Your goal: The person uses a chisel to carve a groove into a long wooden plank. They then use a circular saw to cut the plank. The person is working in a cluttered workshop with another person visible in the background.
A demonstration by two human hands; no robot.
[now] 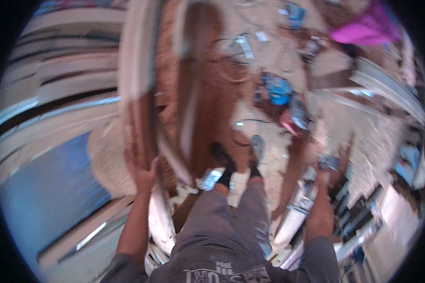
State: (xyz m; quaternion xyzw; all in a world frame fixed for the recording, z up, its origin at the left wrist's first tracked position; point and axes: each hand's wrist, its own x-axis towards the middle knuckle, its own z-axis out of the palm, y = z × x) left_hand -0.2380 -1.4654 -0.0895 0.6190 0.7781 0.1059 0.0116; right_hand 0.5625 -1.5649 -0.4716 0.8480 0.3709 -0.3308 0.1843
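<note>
My left hand lies against a long upright wooden piece, its fingers stretched out and the thumb apart. That piece runs away from me on the left, with wood stacked beyond it. On the right side my right hand is smeared by motion. Next to it is a small silver-grey object, too blurred to name. Whether the hand grips that object cannot be made out. A brown wooden board slants between my legs and my right hand.
Stacked planks and a blue panel fill the left side. On the sandy floor ahead lie a blue tool-like object, another blue item and loops of cable. A magenta cloth is at the far right.
</note>
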